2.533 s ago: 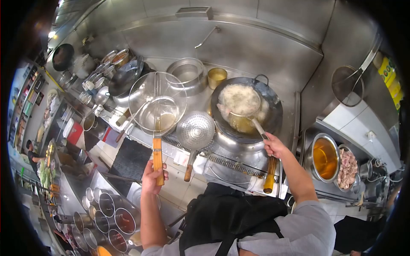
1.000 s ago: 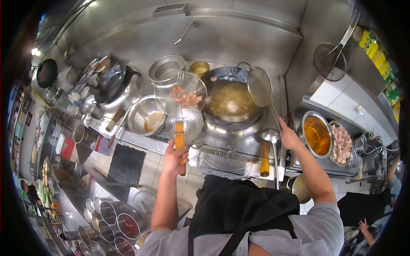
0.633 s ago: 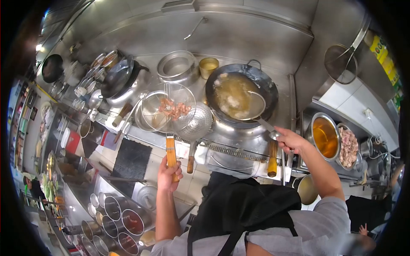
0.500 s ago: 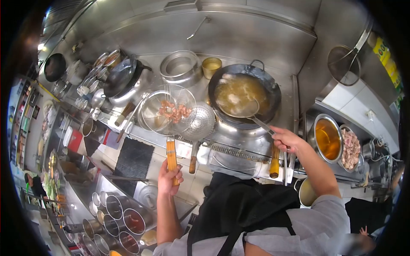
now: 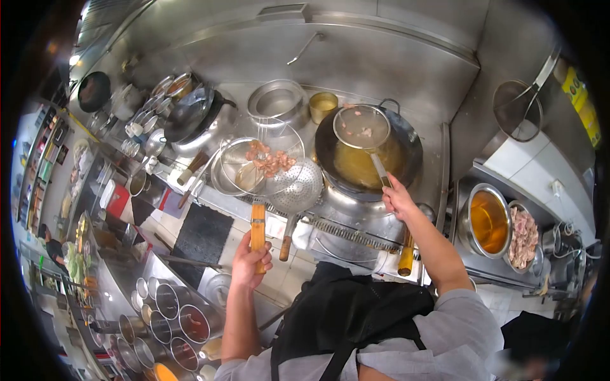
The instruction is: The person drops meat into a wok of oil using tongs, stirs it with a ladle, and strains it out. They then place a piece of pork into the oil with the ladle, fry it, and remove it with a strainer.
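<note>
My left hand (image 5: 250, 259) is closed round the wooden handle of a wire strainer (image 5: 257, 232), which holds several pieces of pinkish meat (image 5: 273, 163). The strainer is above a metal bowl (image 5: 223, 179) and overlaps a perforated ladle (image 5: 301, 186). My right hand (image 5: 399, 198) grips the metal handle of a round fine-mesh skimmer (image 5: 362, 130). The skimmer is over the back of a black wok (image 5: 413, 155), with a few small pieces of meat showing in its mesh. Yellowish oil (image 5: 362, 168) fills the wok's bottom.
A metal pot (image 5: 277, 98) and a small tin of yellow liquid (image 5: 323, 105) stand behind. To the right are a bowl of amber liquid (image 5: 489, 222) and a bowl of raw meat (image 5: 523, 238). A second wok (image 5: 184, 124) is at left, and a wooden-handled tool (image 5: 406, 257) lies in front.
My right hand has moved left and forward, lifting the skimmer out of the oil to the wok's back. The floating pieces in the oil are now in its mesh. My left hand has barely moved.
</note>
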The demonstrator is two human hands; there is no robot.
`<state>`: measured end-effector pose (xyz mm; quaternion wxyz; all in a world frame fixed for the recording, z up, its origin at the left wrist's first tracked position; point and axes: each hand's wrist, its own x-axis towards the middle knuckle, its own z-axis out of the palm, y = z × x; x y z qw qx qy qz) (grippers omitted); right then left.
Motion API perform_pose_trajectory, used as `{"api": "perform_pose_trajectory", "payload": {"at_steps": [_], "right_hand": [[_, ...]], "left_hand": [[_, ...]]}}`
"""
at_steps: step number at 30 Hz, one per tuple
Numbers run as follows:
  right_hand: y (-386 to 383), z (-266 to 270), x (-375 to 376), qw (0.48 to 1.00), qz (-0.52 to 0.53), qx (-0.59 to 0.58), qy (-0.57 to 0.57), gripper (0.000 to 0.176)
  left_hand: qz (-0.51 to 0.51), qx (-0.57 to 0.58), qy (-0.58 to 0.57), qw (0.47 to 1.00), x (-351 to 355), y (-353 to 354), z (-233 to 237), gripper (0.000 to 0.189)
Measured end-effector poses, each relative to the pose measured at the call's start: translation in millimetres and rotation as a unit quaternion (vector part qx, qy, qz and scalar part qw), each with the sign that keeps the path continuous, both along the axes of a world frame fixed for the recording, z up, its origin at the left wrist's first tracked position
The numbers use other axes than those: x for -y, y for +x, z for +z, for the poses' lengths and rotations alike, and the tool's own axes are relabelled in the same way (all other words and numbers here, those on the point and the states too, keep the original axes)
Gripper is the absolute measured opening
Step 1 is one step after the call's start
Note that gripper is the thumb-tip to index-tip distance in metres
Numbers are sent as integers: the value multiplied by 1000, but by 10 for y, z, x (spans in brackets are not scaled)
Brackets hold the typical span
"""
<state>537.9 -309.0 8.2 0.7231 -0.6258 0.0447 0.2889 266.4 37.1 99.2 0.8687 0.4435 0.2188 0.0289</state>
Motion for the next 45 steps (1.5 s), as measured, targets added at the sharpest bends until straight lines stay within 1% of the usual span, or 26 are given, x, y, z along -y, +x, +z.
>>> {"api": "perform_pose_trajectory", "payload": {"at_steps": [3, 5, 7, 9, 11, 13, 15, 17, 18, 19, 21, 22, 24, 27, 29, 31, 32, 34, 35, 37, 38, 40, 41, 43, 44, 45], "right_hand": [[-95, 56, 219, 1000, 6, -2, 4, 68], [-263, 21, 397, 998, 31, 31, -44, 69], [-458, 188, 538, 999, 25, 15, -36, 69], [-621, 387, 650, 997, 29, -4, -74, 69], [-686, 478, 781, 996, 29, 16, -87, 65], [-723, 676, 858, 987, 32, 48, -148, 66], [-821, 1032, 873, 982, 38, 60, -177, 68], [-861, 1205, 907, 939, 83, 159, -293, 70], [-862, 1235, 912, 887, 95, 239, -383, 72], [-880, 1246, 883, 887, 93, 241, -383, 72], [-937, 1261, 789, 818, 78, 355, -446, 72], [-936, 1243, 731, 817, 76, 355, -448, 72], [-885, 1156, 651, 760, 131, 306, -558, 72], [-850, 1109, 679, 734, 140, 330, -576, 74], [-903, 1076, 701, 739, 127, 343, -566, 74], [-924, 999, 761, 777, 54, 347, -523, 72], [-860, 904, 843, 777, 54, 345, -524, 72], [-644, 663, 1057, 737, -11, 493, -462, 70], [-576, 621, 1126, 738, -12, 493, -461, 70], [-464, 564, 1205, 876, 6, 280, -392, 65], [-444, 520, 1182, 876, 5, 282, -391, 65], [-419, 414, 1124, 895, -28, 197, -398, 68], [-401, 404, 1078, 896, -26, 197, -398, 68], [-365, 374, 982, 943, -55, 102, -312, 66], [-337, 341, 954, 944, -53, 101, -309, 66], [-307, 298, 922, 969, -56, 54, -233, 64]], "left_hand": [[-20, 7, -12, 1000, 38, 61, -54, 62], [-30, 7, -20, 999, 52, 113, -122, 61], [-38, 4, -30, 999, 77, 160, -175, 61], [-58, 2, -21, 998, 108, 258, -192, 59], [-68, -3, -15, 998, 148, 387, -252, 56], [-74, -5, -6, 997, 193, 559, -323, 54], [-79, -22, -2, 997, 274, 760, -388, 51], [-86, -15, -6, 996, 357, 966, -430, 45], [-103, 0, -17, 995, 396, 1067, -461, 42], [-119, 14, -28, 992, 437, 1147, -487, 40], [-123, 26, -50, 991, 579, 1267, -456, 36], [-137, 31, -76, 987, 640, 1319, -471, 36], [-160, 36, -111, 980, 774, 1384, -437, 35], [-193, 22, -104, 975, 927, 1431, -482, 40], [-200, 17, -112, 973, 965, 1393, -506, 40], [-208, 26, -137, 968, 990, 1333, -509, 43], [-209, 25, -138, 968, 984, 1293, -512, 43], [-209, 35, -146, 966, 894, 1192, -526, 46], [-209, 35, -145, 966, 835, 1135, -548, 46], [-205, 53, -138, 968, 679, 1007, -589, 46], [-200, 63, -124, 970, 603, 922, -616, 48], [-182, 54, -114, 975, 442, 763, -570, 51], [-166, 42, -105, 980, 373, 676, -540, 54], [-145, 22, -66, 987, 245, 529, -548, 58], [-136, 36, -67, 988, 185, 452, -543, 61], [-126, 50, -69, 988, 142, 392, -539, 63]]}}
